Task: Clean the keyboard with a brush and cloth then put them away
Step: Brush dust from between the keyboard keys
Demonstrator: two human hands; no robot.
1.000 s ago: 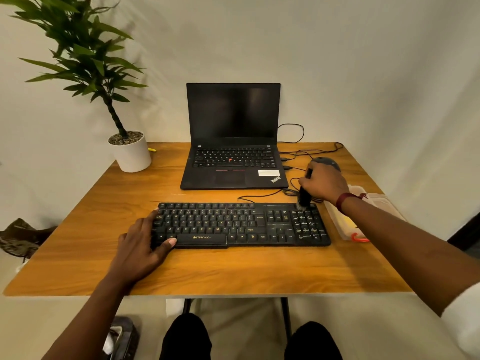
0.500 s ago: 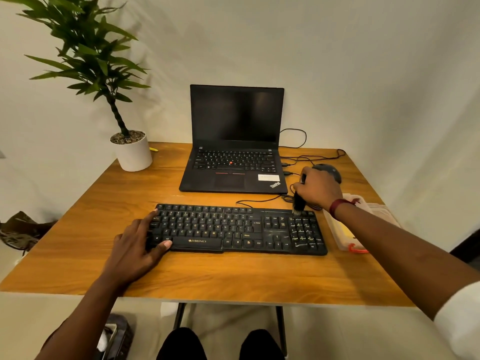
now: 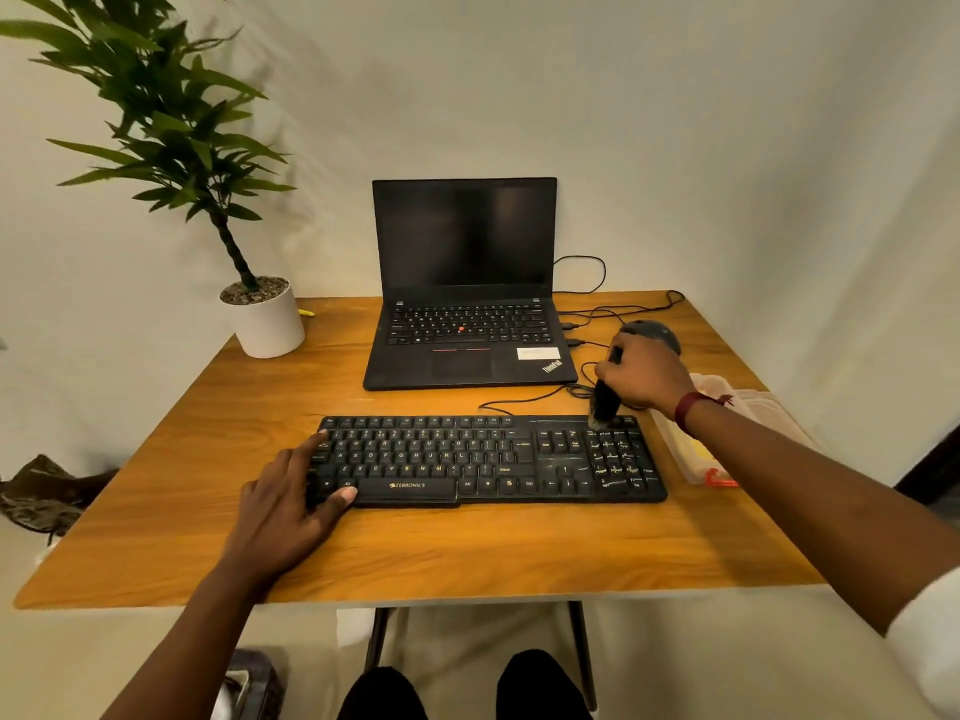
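Observation:
A black keyboard (image 3: 488, 459) lies across the middle of the wooden table (image 3: 156, 511). My left hand (image 3: 291, 506) rests flat on its left end, fingers spread over the keys and thumb on the front edge. My right hand (image 3: 647, 376) is closed around a dark brush (image 3: 602, 405), held upright with its bristles on the top edge of the number pad. No cloth can be made out.
An open black laptop (image 3: 467, 314) stands behind the keyboard, with cables (image 3: 592, 314) and a dark mouse (image 3: 657, 330) to its right. A clear plastic box (image 3: 696, 449) sits at the right edge. A potted plant (image 3: 265, 319) stands at the back left.
The brush tip has slid a little left along the top of the number pad. My left hand stays on the keyboard's left end. My head has tilted slightly.

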